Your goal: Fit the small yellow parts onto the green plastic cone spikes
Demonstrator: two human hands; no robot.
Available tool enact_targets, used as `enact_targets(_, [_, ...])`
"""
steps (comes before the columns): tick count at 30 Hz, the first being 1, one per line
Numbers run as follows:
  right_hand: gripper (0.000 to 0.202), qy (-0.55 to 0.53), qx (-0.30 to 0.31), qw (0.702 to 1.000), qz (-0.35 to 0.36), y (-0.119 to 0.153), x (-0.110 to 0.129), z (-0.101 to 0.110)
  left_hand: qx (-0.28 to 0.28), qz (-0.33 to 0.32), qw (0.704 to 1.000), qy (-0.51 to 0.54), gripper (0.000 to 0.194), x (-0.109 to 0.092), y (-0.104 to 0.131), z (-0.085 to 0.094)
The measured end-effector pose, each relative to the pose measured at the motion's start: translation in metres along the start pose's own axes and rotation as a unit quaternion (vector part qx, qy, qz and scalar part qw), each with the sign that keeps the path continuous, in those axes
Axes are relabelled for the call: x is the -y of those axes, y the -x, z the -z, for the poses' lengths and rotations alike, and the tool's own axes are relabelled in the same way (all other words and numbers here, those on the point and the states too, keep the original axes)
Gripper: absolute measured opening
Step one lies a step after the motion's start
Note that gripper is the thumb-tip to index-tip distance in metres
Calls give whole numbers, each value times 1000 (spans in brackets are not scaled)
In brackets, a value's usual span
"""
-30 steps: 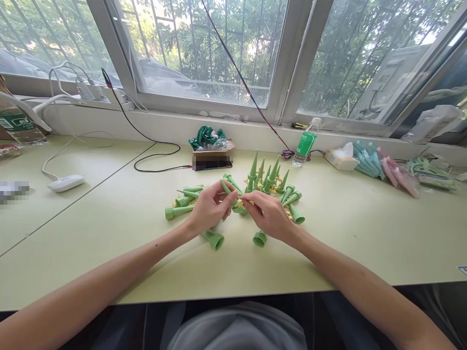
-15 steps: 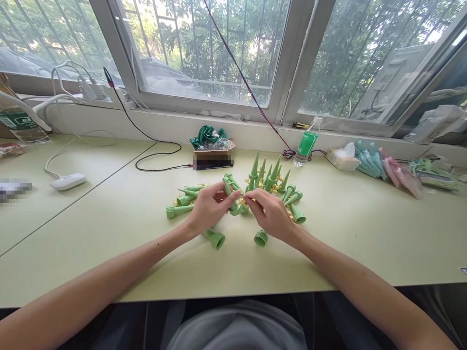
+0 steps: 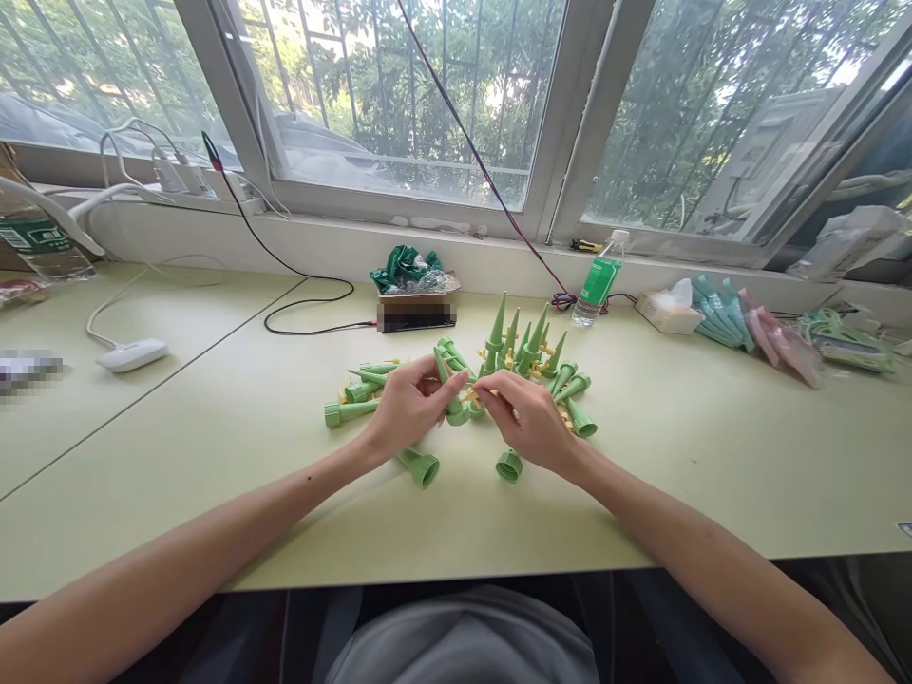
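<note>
In the head view, your left hand (image 3: 409,404) grasps 1 green spike (image 3: 449,388), its tip up between your fingers; your right hand (image 3: 525,418) pinches a small yellow piece (image 3: 473,391) just beside it. Beyond your grip, upright green spikes (image 3: 531,347) stand clustered on the table (image 3: 676,456).

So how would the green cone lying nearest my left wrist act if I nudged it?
The green cone would probably roll in a curve, since one end flares wider than its body. It looks like stiff moulded plastic, so I'd expect little bending. Its hollow open end suggests it's light for its size.
</note>
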State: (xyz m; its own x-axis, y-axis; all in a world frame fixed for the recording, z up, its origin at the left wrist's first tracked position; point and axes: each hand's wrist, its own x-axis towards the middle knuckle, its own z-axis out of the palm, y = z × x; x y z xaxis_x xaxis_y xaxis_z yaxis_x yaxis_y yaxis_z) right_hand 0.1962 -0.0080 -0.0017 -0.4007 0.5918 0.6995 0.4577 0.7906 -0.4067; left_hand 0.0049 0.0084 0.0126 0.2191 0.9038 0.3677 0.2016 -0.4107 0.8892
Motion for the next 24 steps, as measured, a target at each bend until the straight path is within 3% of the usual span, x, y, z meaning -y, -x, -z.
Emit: enact_targets(24, [16,-17,12,1000,5,1,-7,-5,-23,6,1000,-21,33,6,0,0])
